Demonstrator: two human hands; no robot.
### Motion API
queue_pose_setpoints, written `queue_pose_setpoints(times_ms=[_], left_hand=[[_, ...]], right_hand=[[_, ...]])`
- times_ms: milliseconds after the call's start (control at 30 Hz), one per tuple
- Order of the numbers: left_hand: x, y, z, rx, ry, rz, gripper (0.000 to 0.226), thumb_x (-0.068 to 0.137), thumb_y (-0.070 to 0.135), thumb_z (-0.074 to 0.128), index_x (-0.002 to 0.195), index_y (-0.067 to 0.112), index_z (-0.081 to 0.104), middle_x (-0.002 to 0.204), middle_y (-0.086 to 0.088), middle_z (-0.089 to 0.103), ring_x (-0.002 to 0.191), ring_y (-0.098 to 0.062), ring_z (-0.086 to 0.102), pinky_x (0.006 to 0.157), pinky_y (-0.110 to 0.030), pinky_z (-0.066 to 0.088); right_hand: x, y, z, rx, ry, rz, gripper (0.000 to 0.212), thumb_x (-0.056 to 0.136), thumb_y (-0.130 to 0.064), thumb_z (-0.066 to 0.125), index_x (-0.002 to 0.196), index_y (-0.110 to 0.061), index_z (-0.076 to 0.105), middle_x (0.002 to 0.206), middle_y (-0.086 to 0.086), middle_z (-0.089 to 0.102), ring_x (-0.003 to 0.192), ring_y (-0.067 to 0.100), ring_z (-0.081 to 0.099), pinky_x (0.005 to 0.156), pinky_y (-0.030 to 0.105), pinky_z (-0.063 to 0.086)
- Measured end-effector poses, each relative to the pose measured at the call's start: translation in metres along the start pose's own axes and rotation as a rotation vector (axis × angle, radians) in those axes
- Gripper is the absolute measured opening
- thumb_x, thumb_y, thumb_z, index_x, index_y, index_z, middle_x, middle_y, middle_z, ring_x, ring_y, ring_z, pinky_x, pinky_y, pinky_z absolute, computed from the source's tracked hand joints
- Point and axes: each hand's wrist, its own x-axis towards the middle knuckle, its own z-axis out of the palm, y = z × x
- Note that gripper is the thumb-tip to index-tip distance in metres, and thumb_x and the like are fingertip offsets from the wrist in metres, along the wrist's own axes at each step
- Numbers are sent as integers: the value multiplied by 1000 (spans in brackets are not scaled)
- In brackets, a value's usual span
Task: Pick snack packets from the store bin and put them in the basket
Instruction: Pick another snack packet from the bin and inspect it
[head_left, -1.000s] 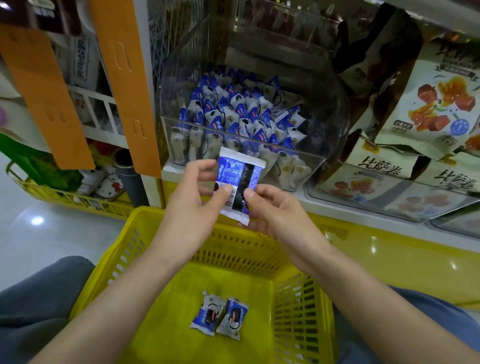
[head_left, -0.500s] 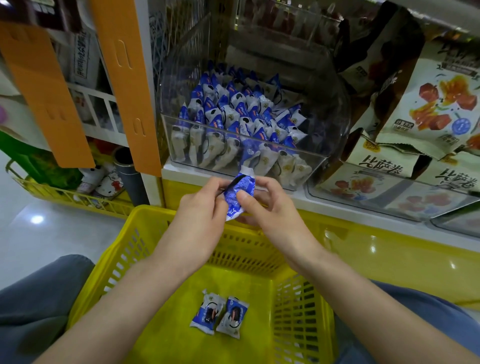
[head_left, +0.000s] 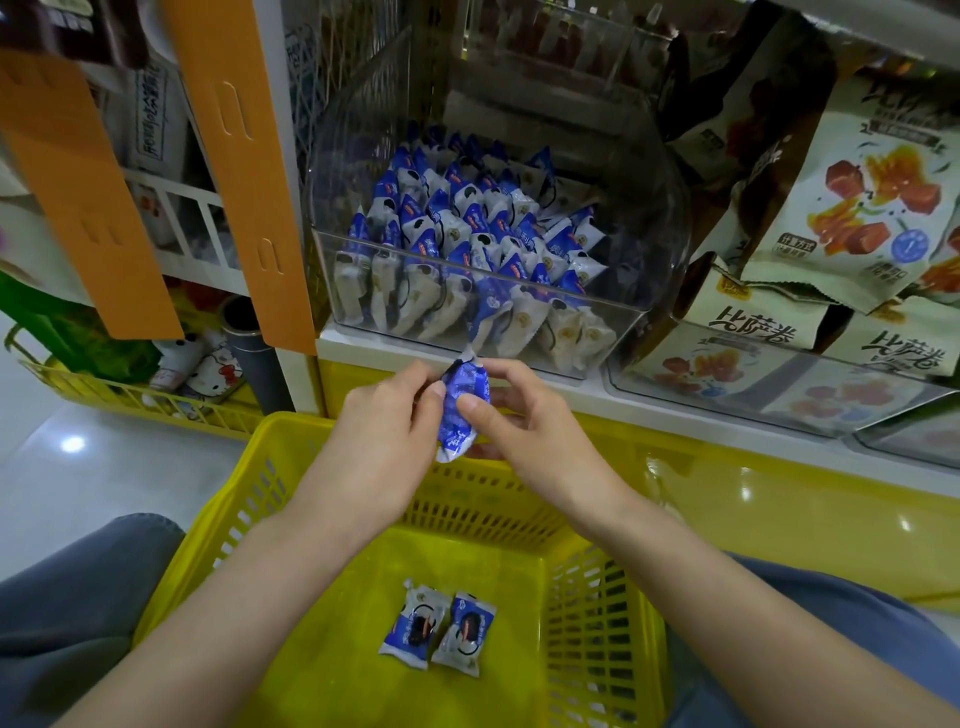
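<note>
The left hand (head_left: 384, 441) and right hand (head_left: 524, 426) both pinch a small blue-and-white foil snack packet (head_left: 464, 410) above the far rim of the yellow slatted plastic basket (head_left: 498, 509), seemingly mid-transfer; next, lower it inside and release.

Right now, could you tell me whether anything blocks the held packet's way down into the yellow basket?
Nothing visible does. The left hand and right hand pinch the packet above the basket, at its far rim; two packets lie on its floor.

Glare spots shine on the glossy floor (head_left: 72, 444) at left and yellow shelf front (head_left: 743, 488) at right. The far shelves (head_left: 545, 52) are dim; edges bow outward.
</note>
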Motion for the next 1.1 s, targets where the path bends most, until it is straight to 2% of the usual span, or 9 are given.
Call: queue_pose_setpoints(times_ms=[133,300,400,467,567,733,900,967,1100], left_hand=[[-2,3,7,-30,-100,-32,31,91,9,49,119,20,56,88,11,43,78,-4,47,67,-17,34],[2,14,2,-408,-204,-185,36,87,0,48,109,25,60,106,-6,61,93,-26,59,85,-44,49],[0,19,-1,-673,-266,-284,21,91,17,51,103,32,57,102,3,66,92,-12,65,80,-34,53],[0,20,1,-693,-246,-311,13,91,24,52,102,28,57,91,9,67,75,-1,65,72,-26,55],[3,21,3,-642,-105,-339,12,95,20,48,101,16,56,72,5,61,57,-4,58,55,-20,50],[6,26,-9,-679,-45,-293,21,95,24,45,111,18,57,110,-3,66,105,-16,61,96,-37,46],[9,32,-17,-715,-133,-165,21,88,13,59,102,28,57,98,16,65,88,7,61,82,-12,48],[16,33,-23,-680,-95,-138,23,86,11,61,104,24,58,101,12,67,92,1,62,88,-20,48],[39,33,-43,-626,-1,-64,18,84,15,63,97,26,59,94,12,67,86,0,63,82,-21,50]], right_hand=[[4,4,-2,-19,109,30,28,90,-21,57,115,-22,45,109,5,59,90,17,64,76,27,57],[7,1,-6,-70,151,24,47,85,-26,62,124,-16,38,103,-5,56,75,-2,62,65,13,51],[8,-2,-8,-136,139,-40,46,82,-21,67,116,-21,37,99,-14,52,65,-14,56,61,7,46],[7,-2,-7,-266,120,-100,48,77,-20,72,114,-23,41,96,-18,54,74,-16,55,67,8,44],[3,-2,-3,-432,84,-202,48,70,-26,77,107,-31,47,94,-21,56,80,-10,52,71,10,41],[6,-20,-7,-263,111,-258,14,87,-17,61,92,-30,58,86,-9,66,75,2,57,69,19,48],[13,-39,-12,-188,201,-278,11,90,-15,56,80,-14,61,74,4,63,63,6,54,59,24,45],[16,-47,-12,-173,221,-279,13,90,-17,56,79,-13,60,70,6,62,58,9,53,52,22,46],[36,-73,-15,-179,159,-300,11,94,-19,49,91,-16,58,78,1,65,63,8,60,55,17,51]])
